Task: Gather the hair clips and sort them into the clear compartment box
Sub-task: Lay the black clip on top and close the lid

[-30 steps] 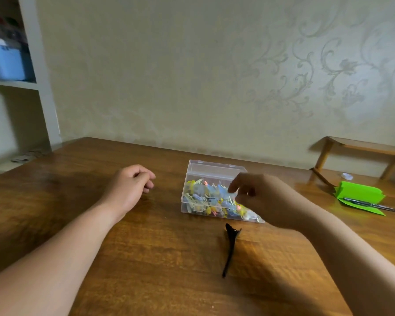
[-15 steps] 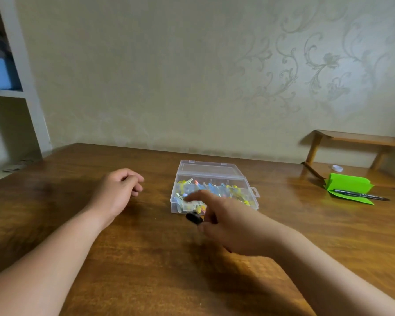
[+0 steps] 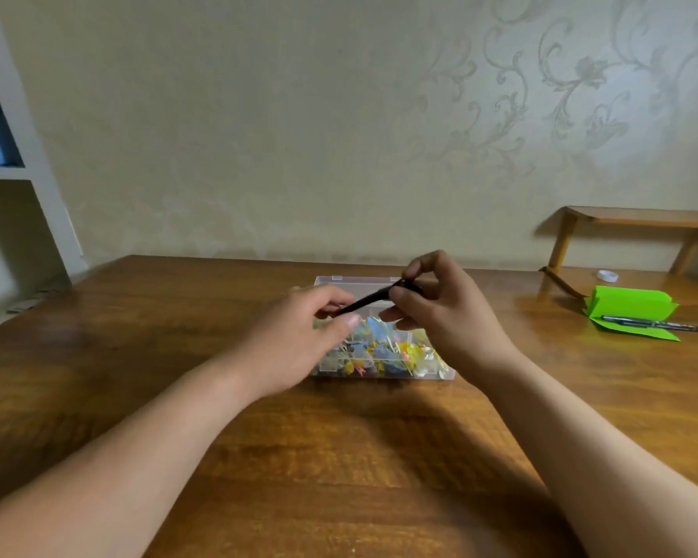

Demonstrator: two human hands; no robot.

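I'm seeing the right hand (image 3: 448, 316) pinching the thick end of the black clip (image 3: 367, 300) between thumb and forefinger, holding it slanted over the clear box (image 3: 383, 374) on the table. The left hand (image 3: 299, 336) is curling round the thin tip, but blur is stopping me telling if it's gripping. I'm suggesting levelling the clip and lowering it lengthwise into a free compartment, clear of the coloured clips (image 3: 379, 352). The hands are hiding the dividers and most of the box's far half
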